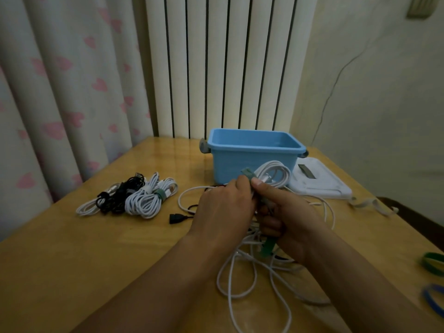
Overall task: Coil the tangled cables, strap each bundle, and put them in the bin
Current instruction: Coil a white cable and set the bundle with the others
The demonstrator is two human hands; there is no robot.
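Strapping step: right hand point(286, 219) clamps the coiled white cable bundle point(274, 175) just in front of the empty blue plastic bin point(254, 150), left hand point(225, 203) pinches the green fabric strap point(248, 174); next, probably cinch and bin it.

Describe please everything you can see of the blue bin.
The blue bin looks like smooth plastic, rectangular, with a flat rim and grey pieces at two corners. It stands upright and open at the far side of the wooden table. What shows of its inside looks empty. A white lid lies flat beside it.
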